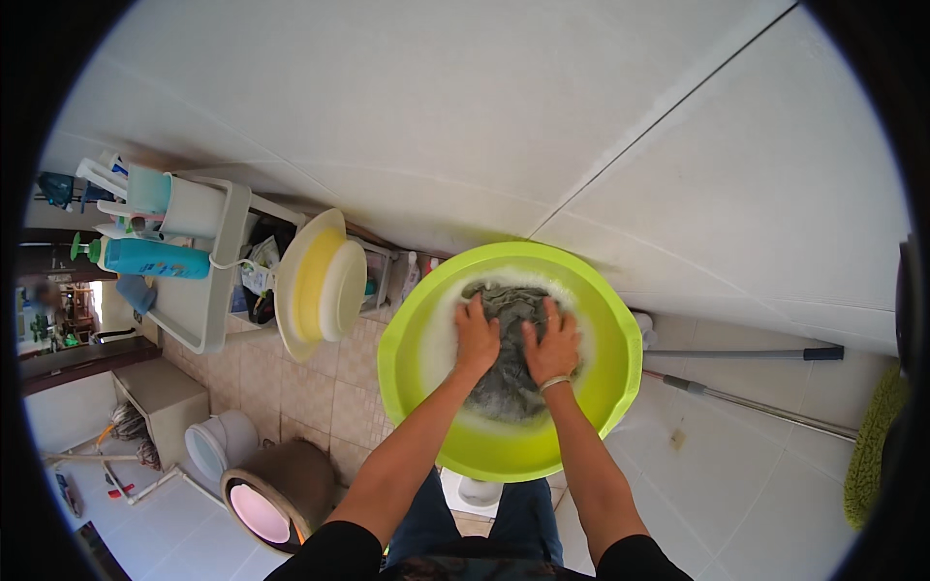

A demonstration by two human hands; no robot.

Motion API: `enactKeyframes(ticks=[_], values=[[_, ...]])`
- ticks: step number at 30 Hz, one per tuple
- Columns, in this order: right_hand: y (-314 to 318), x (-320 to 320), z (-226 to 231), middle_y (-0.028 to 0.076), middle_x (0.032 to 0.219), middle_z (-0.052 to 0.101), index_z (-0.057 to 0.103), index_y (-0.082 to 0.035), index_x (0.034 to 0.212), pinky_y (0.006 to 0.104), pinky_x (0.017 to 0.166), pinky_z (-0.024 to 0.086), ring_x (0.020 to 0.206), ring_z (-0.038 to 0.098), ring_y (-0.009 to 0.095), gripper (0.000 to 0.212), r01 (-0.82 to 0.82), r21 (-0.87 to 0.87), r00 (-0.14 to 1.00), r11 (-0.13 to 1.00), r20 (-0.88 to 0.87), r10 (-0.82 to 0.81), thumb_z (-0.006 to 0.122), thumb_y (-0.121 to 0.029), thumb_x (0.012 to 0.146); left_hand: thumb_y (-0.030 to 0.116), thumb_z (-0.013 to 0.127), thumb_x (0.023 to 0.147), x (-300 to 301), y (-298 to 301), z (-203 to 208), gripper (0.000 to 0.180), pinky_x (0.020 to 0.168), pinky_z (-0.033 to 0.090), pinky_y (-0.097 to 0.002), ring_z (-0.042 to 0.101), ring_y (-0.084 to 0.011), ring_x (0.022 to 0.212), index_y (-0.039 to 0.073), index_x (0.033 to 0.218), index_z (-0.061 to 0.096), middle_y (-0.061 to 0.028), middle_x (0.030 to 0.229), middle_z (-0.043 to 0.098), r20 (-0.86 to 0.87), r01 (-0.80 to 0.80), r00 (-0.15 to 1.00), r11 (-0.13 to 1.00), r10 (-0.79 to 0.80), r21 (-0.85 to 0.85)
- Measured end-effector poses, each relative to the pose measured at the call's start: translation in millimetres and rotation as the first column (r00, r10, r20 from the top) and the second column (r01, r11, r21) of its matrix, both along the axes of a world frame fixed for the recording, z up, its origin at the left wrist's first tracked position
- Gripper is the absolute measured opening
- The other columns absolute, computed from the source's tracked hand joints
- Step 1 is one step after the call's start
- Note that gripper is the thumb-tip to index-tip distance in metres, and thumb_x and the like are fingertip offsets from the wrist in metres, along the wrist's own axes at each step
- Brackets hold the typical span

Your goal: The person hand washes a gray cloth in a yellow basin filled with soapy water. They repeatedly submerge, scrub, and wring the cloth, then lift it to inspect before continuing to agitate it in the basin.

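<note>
A bright green basin (395, 360) holds soapy water with white suds. In its middle lies a soaked dark grey cloth (511, 382), bunched and wrinkled; whether it is a garment I cannot tell. My left hand (475, 337) presses on the cloth's left side, thumb apart from the fingers. On the right side of the same cloth rests my right hand (555, 345), fingers spread, a thin band (555, 382) round its wrist. Both palms face down, and neither hand is wrapped round the cloth. Some fingertips sink into the folds and are partly hidden.
A pale wall rises beyond the basin. To the left stand a white cart (218, 290) with a blue bottle (155, 259), a cream-and-yellow collapsible basin (308, 286), a white bucket (225, 438) and a brown bin (310, 484). Poles (746, 355) and a green fuzzy mat (877, 445) are at right.
</note>
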State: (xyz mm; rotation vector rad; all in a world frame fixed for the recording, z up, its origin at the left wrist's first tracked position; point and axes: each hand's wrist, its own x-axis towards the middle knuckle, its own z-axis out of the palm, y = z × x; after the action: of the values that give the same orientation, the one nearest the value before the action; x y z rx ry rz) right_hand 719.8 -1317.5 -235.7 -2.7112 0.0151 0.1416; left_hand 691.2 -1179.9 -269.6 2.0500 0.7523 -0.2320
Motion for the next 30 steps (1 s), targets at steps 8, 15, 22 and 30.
enactKeyframes(ticks=[8,15,22,30], values=[[-6.1,9.4,-85.9,0.022,0.105,0.063,0.062,-0.01,0.116,0.0469,0.089,0.049,0.101,0.061,0.038,0.037,-0.226,0.139,0.94,0.964,-0.229,0.254,0.058,-0.011,0.079,0.019,0.06,0.087,22.5,-7.5,-37.0,0.037,0.08,0.05,-0.0495,0.061,-0.0409,0.094,0.0,0.117,0.049,-0.0253,0.109,0.06,-0.157,0.334,0.926,0.939,-0.343,-0.08],[35.7,-68.4,81.7,0.01,0.083,0.06,0.064,-0.01,0.089,0.0388,0.064,0.051,0.072,0.063,0.031,0.016,-0.138,0.699,0.979,0.702,-0.01,0.202,0.061,-0.008,0.074,0.036,0.058,0.096,6.9,-18.9,83.1,0.04,0.084,0.052,-0.0356,0.059,-0.0172,0.102,0.006,0.123,0.056,-0.0138,0.109,0.062,-0.081,-0.092,0.916,0.007,0.394,-0.996],[31.9,-4.1,38.1,0.007,0.079,0.058,0.063,-0.014,0.079,0.0394,0.053,0.047,0.061,0.06,0.029,0.013,-0.33,0.436,0.928,0.837,0.31,0.205,0.072,-0.021,0.074,0.042,0.05,0.1,-5.4,-7.6,-1.8,0.039,0.081,0.053,-0.033,0.063,-0.0165,0.093,0.007,0.113,0.06,-0.0064,0.105,0.065,-0.137,-0.002,0.939,-0.395,0.315,-0.919],[42.6,-36.5,58.9,0.01,0.075,0.055,0.059,-0.011,0.075,0.0375,0.052,0.047,0.062,0.059,0.03,0.011,-0.394,0.578,0.912,0.715,0.345,0.223,0.069,-0.013,0.076,0.037,0.058,0.095,11.1,-2.9,26.4,0.031,0.057,0.04,-0.0266,0.049,-0.0112,0.063,0.011,0.079,0.06,0.0003,0.072,0.055,-0.302,-0.401,0.886,0.254,0.353,-0.88]])
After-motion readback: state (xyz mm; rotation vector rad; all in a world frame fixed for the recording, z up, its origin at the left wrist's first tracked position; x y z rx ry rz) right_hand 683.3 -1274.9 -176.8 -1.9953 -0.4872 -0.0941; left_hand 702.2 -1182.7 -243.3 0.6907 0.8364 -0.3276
